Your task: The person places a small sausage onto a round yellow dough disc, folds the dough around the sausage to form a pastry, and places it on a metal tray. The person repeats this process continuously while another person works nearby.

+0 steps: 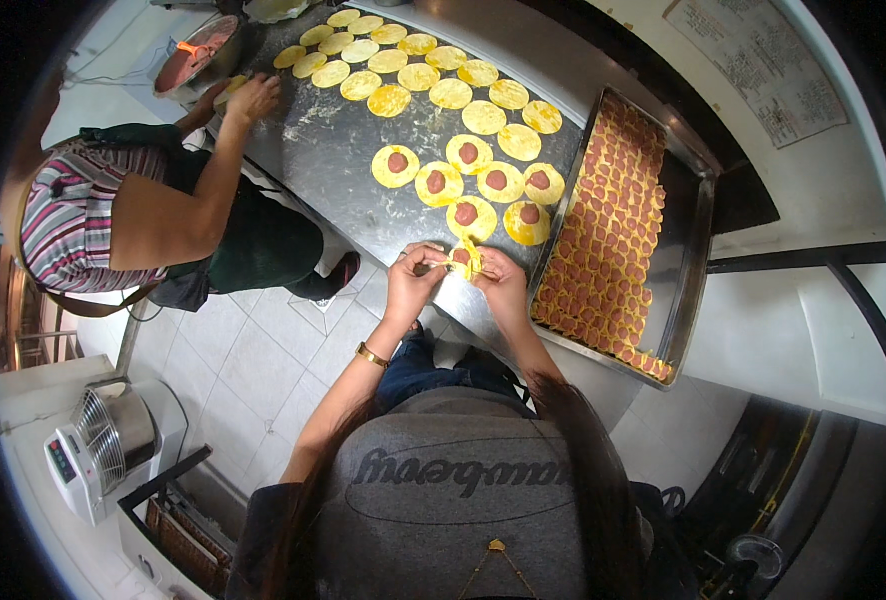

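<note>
Both hands meet at the near edge of the steel desk (328, 150). The left hand (415, 268) and the right hand (503, 275) pinch opposite sides of one meat-filled yellow wrapper (464, 258); neither is nearer, as fingertips of each touch it. Its edge is partly gathered, with meat showing. Its long axis appears to run away from the wearer, the far end pointing at the next topped wrapper (471, 217), which lies flat just beyond, between the hands. Another topped wrapper (527, 222) lies nearer the right hand.

Right of the right hand stands a metal tray (681, 250), long axis running forward, bearing rows of open-topped dumplings (608, 220). Well ahead of the hands lie plain round wrappers (418, 77). Ahead and left, a co-worker's hand (255, 98) is near a bowl (223, 52) of pink filling; its grip cannot be told.
</note>
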Demonstrator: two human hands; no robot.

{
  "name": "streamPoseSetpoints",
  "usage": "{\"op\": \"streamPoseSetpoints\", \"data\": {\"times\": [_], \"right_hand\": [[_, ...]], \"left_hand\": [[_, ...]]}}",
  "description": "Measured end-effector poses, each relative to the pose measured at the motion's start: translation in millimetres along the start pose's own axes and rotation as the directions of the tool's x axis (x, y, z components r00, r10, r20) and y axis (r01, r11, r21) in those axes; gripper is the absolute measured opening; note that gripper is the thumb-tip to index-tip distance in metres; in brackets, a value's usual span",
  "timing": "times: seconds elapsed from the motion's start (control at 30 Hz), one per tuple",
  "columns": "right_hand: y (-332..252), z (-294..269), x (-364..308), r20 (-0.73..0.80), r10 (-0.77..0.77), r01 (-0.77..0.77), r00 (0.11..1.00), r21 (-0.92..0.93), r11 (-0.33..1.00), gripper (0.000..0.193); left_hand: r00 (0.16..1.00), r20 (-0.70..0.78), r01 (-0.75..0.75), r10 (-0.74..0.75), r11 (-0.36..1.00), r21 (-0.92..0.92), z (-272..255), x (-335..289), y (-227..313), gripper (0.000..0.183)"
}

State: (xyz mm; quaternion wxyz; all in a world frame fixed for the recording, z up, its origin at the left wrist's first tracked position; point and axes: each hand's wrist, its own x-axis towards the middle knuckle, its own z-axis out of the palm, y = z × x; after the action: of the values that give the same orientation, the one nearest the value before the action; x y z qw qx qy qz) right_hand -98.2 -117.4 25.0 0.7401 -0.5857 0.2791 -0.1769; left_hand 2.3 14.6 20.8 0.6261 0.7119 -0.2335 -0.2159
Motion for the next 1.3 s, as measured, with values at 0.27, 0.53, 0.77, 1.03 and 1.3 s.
{"op": "streamPoseSetpoints", "data": {"times": [0.27, 0.53, 0.77, 1.03, 1.3], "right_hand": [[3.4, -11.1, -0.3, 0.153, -0.287, 0.322, 0.946, -0.56, 0.763, 0.035], [-2.9, -14.0, -4.8, 0.259, -0.319, 0.408, 0.912, -0.667, 0.624, 0.035], [0.8, -15.5, 0.8, 0.268, -0.267, 0.378, 0.926, -0.644, 0.665, 0.031], [3.1, -18.2, 5.8, 0.309, -0.288, 0.422, 0.907, -0.628, 0.654, 0.033], [-5.4, -12.1, 3.6, 0.257, -0.21, 0.331, 0.943, -0.701, 0.631, 0.033]], "left_hand": [[0.985, 0.126, 0.115, -0.12, 0.992, 0.044, 11.8, -12.4, 10.2, 0.013], [0.996, -0.017, 0.093, -0.092, 0.992, 0.088, 22.8, -19.0, -4.7, 0.037], [0.995, 0.098, -0.032, -0.004, 0.932, 0.361, 16.7, -17.2, 4.1, 0.03], [0.995, 0.101, -0.043, -0.017, 0.825, 0.563, 17.0, -10.0, 6.6, 0.027], [0.985, 0.172, -0.059, 0.011, 0.959, 0.278, 0.4, -5.9, 8.7, 0.03]]}}
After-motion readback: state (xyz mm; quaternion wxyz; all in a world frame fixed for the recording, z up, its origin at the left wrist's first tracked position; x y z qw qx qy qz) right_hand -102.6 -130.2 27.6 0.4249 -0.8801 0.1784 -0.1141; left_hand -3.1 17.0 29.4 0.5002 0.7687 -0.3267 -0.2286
